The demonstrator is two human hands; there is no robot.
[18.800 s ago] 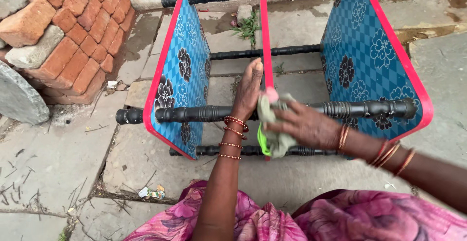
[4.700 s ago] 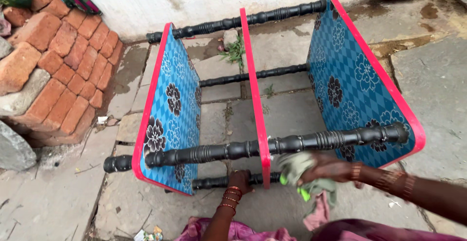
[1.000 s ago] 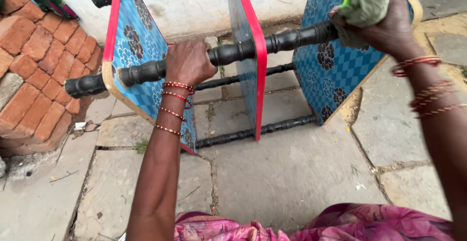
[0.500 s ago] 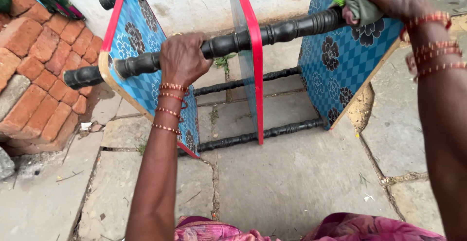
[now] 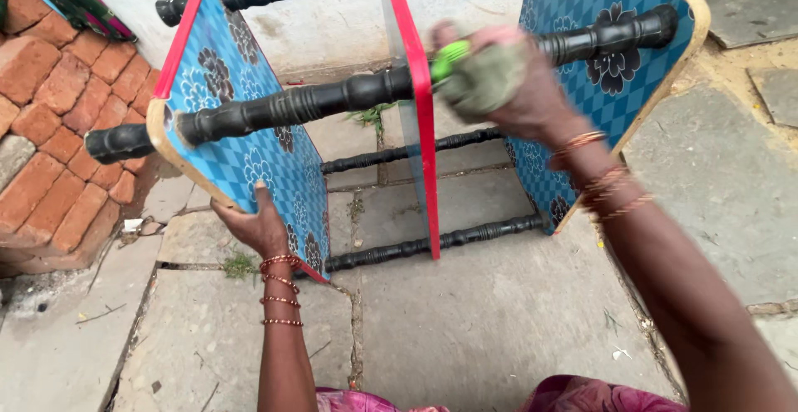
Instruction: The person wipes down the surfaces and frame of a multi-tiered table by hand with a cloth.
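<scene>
The left hand reaches up from below, palm up, and its fingers are pressed under the lower edge of the left blue panel of the shelf rack, which lies on its side on the stone floor. The right arm comes in from the lower right. The right hand is closed around a grey-green cloth and presses it on the upper black turned rod, just right of the red-edged middle panel; this hand is blurred.

Half a second before, the left hand was gripping this rod from above, and the right hand with the cloth was at the right panel; now it is nearer the middle.

I count three panels, four black rods, two hands, one cloth. A pile of bricks stands at the left.
</scene>
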